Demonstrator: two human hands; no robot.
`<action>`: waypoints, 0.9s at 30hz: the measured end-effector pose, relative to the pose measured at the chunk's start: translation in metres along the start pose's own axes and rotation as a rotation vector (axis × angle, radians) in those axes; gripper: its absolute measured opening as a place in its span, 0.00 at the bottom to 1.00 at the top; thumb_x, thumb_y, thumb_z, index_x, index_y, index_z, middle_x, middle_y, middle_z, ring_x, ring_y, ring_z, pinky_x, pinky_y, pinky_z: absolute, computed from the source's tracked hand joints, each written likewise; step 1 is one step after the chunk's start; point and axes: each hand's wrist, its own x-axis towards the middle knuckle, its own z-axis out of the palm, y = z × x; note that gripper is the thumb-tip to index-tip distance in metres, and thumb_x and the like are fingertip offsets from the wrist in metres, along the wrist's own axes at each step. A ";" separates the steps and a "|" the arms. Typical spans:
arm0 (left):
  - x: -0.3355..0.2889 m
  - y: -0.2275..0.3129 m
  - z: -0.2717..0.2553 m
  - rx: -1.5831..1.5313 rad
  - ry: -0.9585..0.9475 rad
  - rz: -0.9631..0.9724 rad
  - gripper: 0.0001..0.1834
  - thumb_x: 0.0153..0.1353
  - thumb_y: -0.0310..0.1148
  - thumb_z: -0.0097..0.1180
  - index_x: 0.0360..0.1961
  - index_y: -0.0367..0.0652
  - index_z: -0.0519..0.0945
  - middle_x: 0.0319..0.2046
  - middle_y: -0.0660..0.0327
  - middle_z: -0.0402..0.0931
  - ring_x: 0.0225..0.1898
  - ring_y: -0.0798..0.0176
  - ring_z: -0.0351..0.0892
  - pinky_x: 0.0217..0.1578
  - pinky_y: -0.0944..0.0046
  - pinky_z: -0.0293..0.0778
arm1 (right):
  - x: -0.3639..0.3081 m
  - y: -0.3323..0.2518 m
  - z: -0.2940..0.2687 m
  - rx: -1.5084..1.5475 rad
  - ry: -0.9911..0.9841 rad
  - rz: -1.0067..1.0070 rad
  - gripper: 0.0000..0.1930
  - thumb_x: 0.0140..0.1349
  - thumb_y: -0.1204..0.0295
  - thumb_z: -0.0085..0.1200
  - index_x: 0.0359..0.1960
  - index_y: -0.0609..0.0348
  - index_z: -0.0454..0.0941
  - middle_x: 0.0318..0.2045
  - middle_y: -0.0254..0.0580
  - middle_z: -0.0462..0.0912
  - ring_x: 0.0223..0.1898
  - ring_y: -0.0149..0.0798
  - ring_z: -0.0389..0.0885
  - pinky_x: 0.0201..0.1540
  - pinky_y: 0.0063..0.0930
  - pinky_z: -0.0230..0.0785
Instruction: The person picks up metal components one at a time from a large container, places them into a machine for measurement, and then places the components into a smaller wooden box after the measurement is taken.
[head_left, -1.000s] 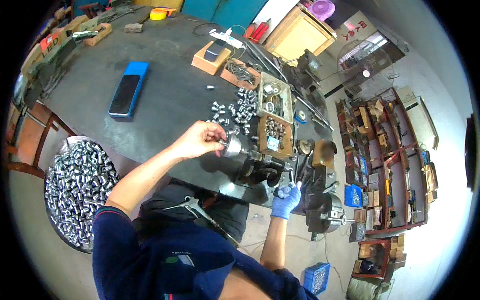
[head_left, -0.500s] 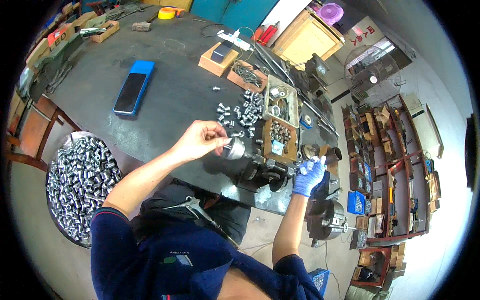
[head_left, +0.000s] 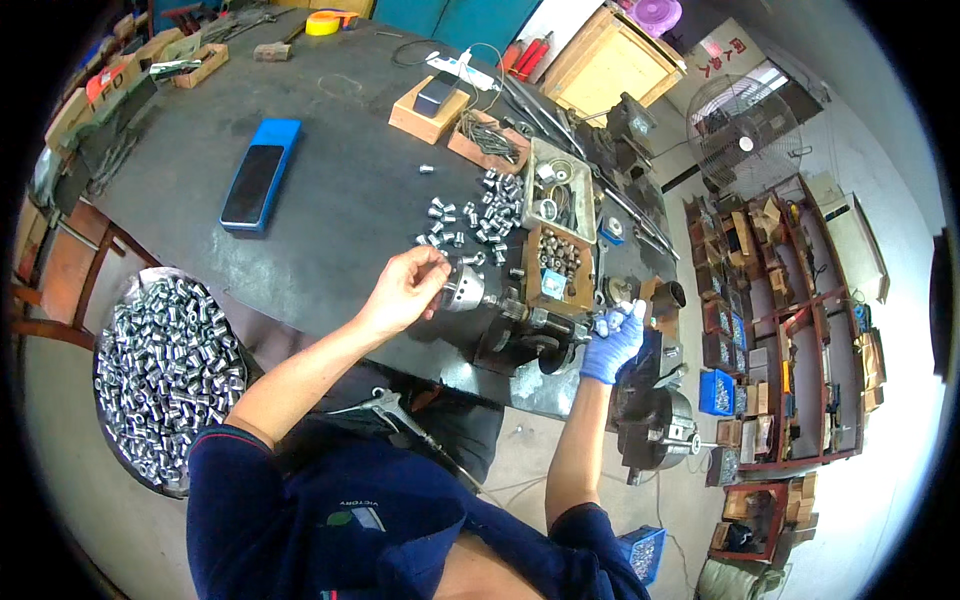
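My bare left hand is at the open face of a small silver chuck, its fingers curled together. Whatever they pinch, if anything, is hidden behind them. The chuck sits on the left end of a dark bench spindle fixture at the table's near edge. My right hand, in a blue glove, is at the fixture's right end, fingers curled around several small shiny metal sleeves. Beyond the chuck, loose metal sleeves of the same look lie scattered on the dark table.
A wooden box of small metal parts and a pale tray stand behind the fixture. A large round container full of sleeves is at my left. A blue-cased device lies on the table. To the right is a larger chuck.
My left hand has drawn slightly left from the chuck, whose side holes now show. My right hand has shifted slightly down and left, and more of the sleeves in it shows.
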 end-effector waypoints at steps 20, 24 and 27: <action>0.001 -0.006 0.003 0.153 0.076 0.147 0.04 0.60 0.27 0.48 0.33 0.36 0.69 0.24 0.69 0.64 0.26 0.78 0.62 0.27 0.75 0.61 | 0.022 0.013 0.001 -0.142 0.060 0.104 0.13 0.60 0.62 0.51 0.20 0.52 0.69 0.12 0.30 0.70 0.08 0.22 0.62 0.07 0.16 0.51; 0.002 -0.006 0.010 0.110 0.113 0.177 0.04 0.61 0.27 0.48 0.31 0.37 0.68 0.22 0.70 0.62 0.25 0.78 0.60 0.26 0.75 0.60 | 0.008 0.000 0.004 -0.080 0.025 0.065 0.10 0.60 0.64 0.51 0.25 0.54 0.70 0.17 0.30 0.73 0.10 0.21 0.64 0.07 0.16 0.52; -0.002 -0.006 0.007 0.095 0.128 0.101 0.05 0.61 0.27 0.48 0.30 0.37 0.68 0.22 0.70 0.61 0.24 0.78 0.59 0.25 0.75 0.58 | 0.003 -0.006 0.008 -0.107 -0.017 0.006 0.10 0.60 0.64 0.50 0.25 0.55 0.71 0.17 0.32 0.73 0.10 0.21 0.64 0.07 0.16 0.52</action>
